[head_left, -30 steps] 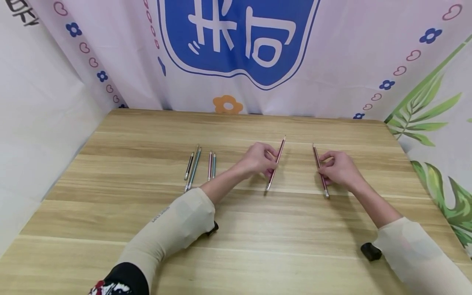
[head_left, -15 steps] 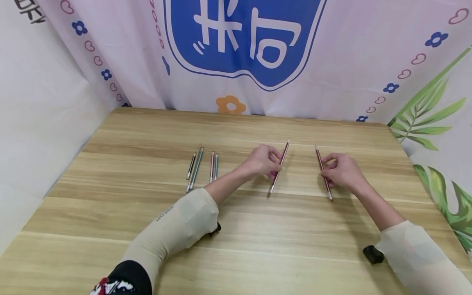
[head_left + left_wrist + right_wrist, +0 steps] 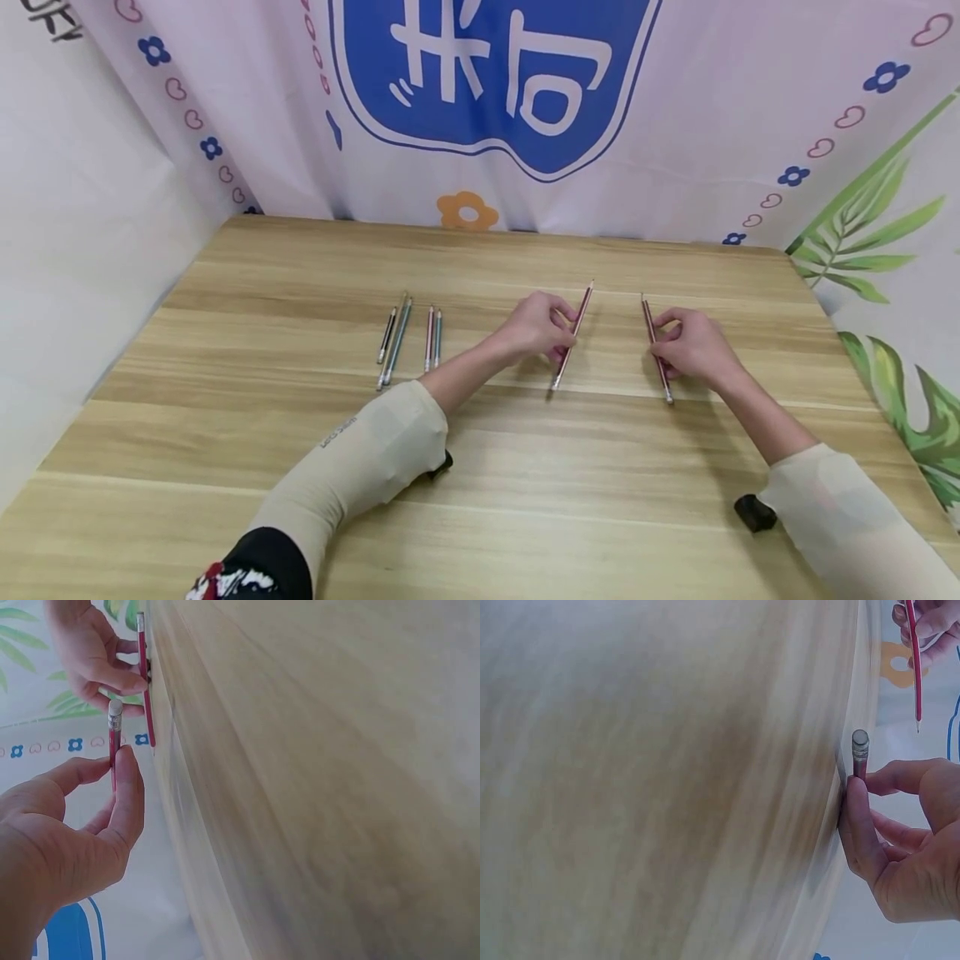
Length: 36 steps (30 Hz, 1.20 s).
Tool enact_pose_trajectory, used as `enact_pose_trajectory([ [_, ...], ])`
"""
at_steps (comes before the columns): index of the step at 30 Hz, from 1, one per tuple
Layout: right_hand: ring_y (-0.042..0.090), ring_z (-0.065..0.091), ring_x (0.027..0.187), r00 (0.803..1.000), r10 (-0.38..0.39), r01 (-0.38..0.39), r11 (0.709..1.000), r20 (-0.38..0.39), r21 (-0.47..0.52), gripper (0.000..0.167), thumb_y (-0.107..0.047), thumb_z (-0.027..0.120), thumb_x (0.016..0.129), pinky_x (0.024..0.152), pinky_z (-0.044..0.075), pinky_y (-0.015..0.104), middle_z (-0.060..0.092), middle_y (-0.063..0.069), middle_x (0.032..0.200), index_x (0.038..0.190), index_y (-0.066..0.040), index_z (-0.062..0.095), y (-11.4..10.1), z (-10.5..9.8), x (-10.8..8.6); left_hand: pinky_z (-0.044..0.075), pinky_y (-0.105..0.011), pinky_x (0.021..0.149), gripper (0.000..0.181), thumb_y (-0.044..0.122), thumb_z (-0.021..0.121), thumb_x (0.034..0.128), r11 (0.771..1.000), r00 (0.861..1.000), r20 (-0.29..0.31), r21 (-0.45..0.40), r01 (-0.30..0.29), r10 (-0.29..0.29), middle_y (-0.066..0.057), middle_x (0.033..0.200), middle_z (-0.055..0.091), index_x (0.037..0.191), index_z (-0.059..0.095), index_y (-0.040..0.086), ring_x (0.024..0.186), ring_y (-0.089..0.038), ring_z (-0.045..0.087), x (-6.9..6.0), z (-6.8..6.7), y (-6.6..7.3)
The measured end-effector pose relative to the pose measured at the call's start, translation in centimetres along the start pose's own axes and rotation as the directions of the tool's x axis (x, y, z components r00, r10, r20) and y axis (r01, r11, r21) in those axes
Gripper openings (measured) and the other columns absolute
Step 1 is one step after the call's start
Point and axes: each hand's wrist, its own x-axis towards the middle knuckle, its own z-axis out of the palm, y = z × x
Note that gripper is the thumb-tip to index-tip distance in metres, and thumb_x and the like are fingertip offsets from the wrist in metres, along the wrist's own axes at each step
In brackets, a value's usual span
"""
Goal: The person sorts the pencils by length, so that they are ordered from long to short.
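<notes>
The left pencil (image 3: 580,318) has its tip far and right, the right pencil (image 3: 662,371) far and slightly left; left hand (image 3: 536,327) and right hand (image 3: 693,346), fingers bent, pinch them.

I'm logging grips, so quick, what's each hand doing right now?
Left hand: closed, pinching a red pencil with an eraser end.
Right hand: closed, pinching a second red pencil, also with an eraser end.
</notes>
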Motion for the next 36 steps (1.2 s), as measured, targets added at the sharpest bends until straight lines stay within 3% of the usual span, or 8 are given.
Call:
enact_pose_trajectory([
  [7, 0.014, 0.067, 0.056, 1.000, -0.003, 0.003, 1.000, -0.008, -0.013, 0.042, 0.004, 0.068, 0.088, 0.053, 0.063, 0.032, 0.071, 0.023, 0.090, 0.126, 0.016, 0.054, 0.1, -0.1, 0.0, 0.065, -0.032, 0.060, 0.030, -0.017, 0.069, 0.0880, 1.000, 1.000, 0.001, 0.000, 0.005, -0.005, -0.016, 0.084, 0.069, 0.118, 0.063, -0.012, 0.057, -0.017, 0.063, 0.2, 0.2, 0.1],
  [15, 0.013, 0.067, 0.056, 1.000, -0.015, 0.015, 1.000, -0.006, 0.005, 0.040, 0.004, 0.070, 0.089, 0.054, 0.063, 0.029, 0.071, 0.018, 0.084, 0.124, 0.016, 0.055, 0.5, -0.2, 0.2, 0.064, -0.032, 0.059, 0.029, -0.016, 0.070, 0.0884, 1.000, 1.000, 0.008, 0.011, -0.006, 0.006, -0.019, 0.088, 0.070, 0.117, 0.064, -0.011, 0.057, -0.017, 0.064, 0.5, 0.7, 0.2],
  [36, 0.014, 0.067, 0.056, 1.000, -0.025, 0.025, 1.000, -0.012, -0.006, 0.038, 0.001, 0.072, 0.091, 0.052, 0.062, 0.028, 0.071, 0.016, 0.083, 0.124, 0.015, 0.057, 0.6, -0.3, -0.2, 0.063, -0.030, 0.057, 0.031, -0.016, 0.071, 0.0877, 0.999, 0.999, 0.012, -0.037, 0.031, -0.030, -0.022, 0.091, 0.070, 0.117, 0.064, -0.011, 0.060, -0.019, 0.064, 1.9, 3.3, 0.6],
])
